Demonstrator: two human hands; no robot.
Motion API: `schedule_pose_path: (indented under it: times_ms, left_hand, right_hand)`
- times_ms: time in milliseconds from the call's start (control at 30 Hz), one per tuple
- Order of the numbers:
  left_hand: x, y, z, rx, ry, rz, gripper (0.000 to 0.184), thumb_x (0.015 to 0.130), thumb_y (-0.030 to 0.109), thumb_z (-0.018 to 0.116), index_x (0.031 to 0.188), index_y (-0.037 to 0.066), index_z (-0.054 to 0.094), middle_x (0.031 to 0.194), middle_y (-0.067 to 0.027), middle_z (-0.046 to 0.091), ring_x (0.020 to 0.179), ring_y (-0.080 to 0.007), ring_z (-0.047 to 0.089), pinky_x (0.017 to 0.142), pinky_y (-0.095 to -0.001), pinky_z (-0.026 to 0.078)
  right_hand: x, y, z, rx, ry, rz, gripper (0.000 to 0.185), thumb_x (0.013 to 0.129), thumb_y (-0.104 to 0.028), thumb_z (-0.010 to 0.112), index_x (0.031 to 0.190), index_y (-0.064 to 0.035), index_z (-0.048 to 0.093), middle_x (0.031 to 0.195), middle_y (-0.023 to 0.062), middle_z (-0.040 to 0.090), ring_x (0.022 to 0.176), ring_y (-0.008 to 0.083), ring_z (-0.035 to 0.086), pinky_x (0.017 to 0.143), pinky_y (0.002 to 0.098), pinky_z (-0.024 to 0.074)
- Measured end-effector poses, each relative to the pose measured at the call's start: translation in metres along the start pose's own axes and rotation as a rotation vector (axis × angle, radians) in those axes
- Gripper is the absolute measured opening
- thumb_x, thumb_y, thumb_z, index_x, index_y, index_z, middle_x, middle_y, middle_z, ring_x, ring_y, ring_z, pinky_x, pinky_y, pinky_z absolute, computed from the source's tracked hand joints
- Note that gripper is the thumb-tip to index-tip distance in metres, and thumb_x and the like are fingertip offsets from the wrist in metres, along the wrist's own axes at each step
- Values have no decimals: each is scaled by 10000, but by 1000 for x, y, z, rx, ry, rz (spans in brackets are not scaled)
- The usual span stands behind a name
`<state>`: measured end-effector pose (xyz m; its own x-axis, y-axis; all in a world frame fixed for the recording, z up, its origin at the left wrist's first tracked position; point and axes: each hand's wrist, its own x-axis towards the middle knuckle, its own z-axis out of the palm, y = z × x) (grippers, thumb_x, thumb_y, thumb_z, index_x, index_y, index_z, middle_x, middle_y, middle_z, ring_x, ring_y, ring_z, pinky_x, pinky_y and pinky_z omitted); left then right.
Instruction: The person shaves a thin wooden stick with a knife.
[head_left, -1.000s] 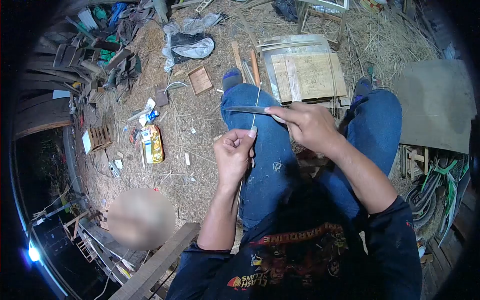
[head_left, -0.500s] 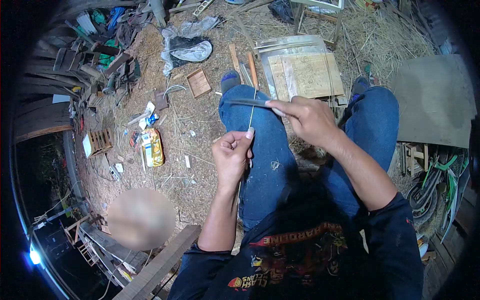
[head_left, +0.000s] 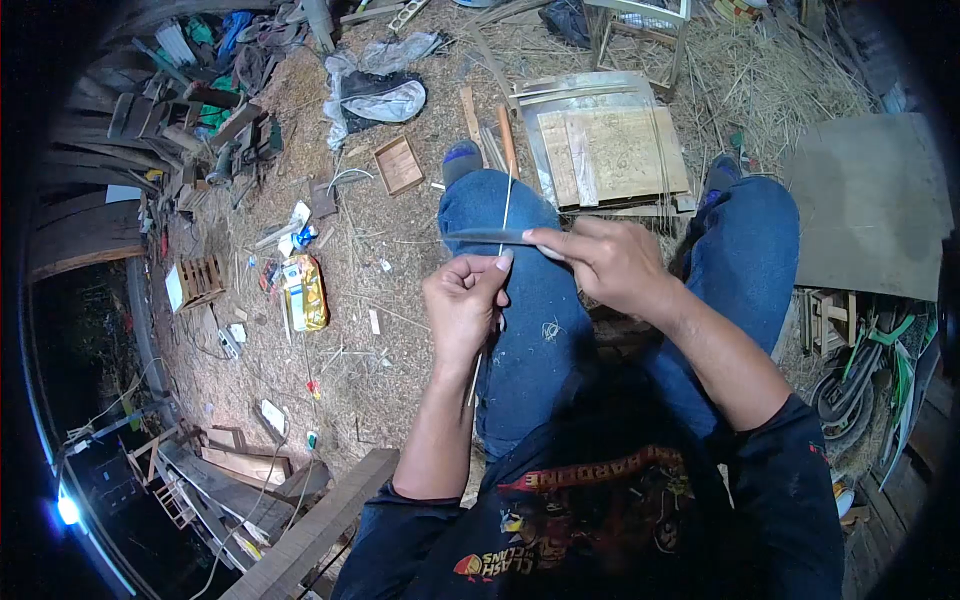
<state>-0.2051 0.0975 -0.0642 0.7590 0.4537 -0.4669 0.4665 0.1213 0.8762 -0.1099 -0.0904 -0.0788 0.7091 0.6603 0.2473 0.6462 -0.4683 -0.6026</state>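
My left hand (head_left: 463, 305) is closed, with thumb and fingers pinching a thin pale stick (head_left: 507, 208) above my left thigh. The stick runs up past the knee, and its lower end comes out below the hand along my forearm. In my right hand (head_left: 618, 265) is a knife, fingers wrapped round its handle and mostly hiding it. Its dark blade (head_left: 478, 237) points left and lies across the stick, just above my left thumb. The blade is slightly blurred.
Wood boards (head_left: 620, 150) lie beyond my knees, beside an orange-handled tool (head_left: 507, 140). A small wooden box (head_left: 398, 165) and a yellow packet (head_left: 304, 292) are on the straw-strewn ground to the left. A wooden beam (head_left: 310, 530) is near my left elbow, and a grey sheet (head_left: 865, 200) stands at right.
My right hand has drawn the knife down along the stick, closer to my left thumb. The left hand has stayed almost in place.
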Motion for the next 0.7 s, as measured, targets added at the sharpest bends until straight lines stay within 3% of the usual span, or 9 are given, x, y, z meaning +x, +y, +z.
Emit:
schedule_pose_path:
  times_ms: [133, 200, 367, 700]
  left_hand:
    - [3, -10, -2, -39, -25, 34, 175, 913, 148, 743, 843, -4, 694, 580, -19, 615, 407, -56, 481, 373, -215, 336]
    - [3, -9, -2, -40, -24, 32, 178, 916, 150, 740, 840, -3, 692, 578, -18, 612, 405, -56, 476, 372, -216, 333]
    - [1, -5, 0, -24, -14, 40, 149, 904, 137, 745, 833, 17, 691, 567, -5, 596, 401, -47, 450, 379, -209, 289]
    - [-2, -3, -1, -35, 0, 10, 162, 920, 148, 733, 838, 13, 694, 563, -5, 590, 397, -56, 465, 369, -222, 326]
  right_hand:
    - [-7, -3, 2, -24, -89, -76, 245, 918, -242, 641, 1120, -330, 749, 708, 49, 634, 599, 274, 658, 505, 421, 512]
    - [-3, 3, 6, 30, -21, 11, 237, 916, -251, 643, 1106, -341, 752, 714, 44, 647, 610, 270, 667, 506, 414, 517]
    - [-1, 4, 3, -9, -23, -38, 259, 907, -244, 640, 1115, -354, 748, 678, 48, 613, 580, 275, 648, 489, 416, 513]
    - [5, 8, 8, -71, 12, 10, 276, 926, -300, 634, 1177, -379, 717, 685, 41, 583, 584, 247, 644, 511, 407, 519]
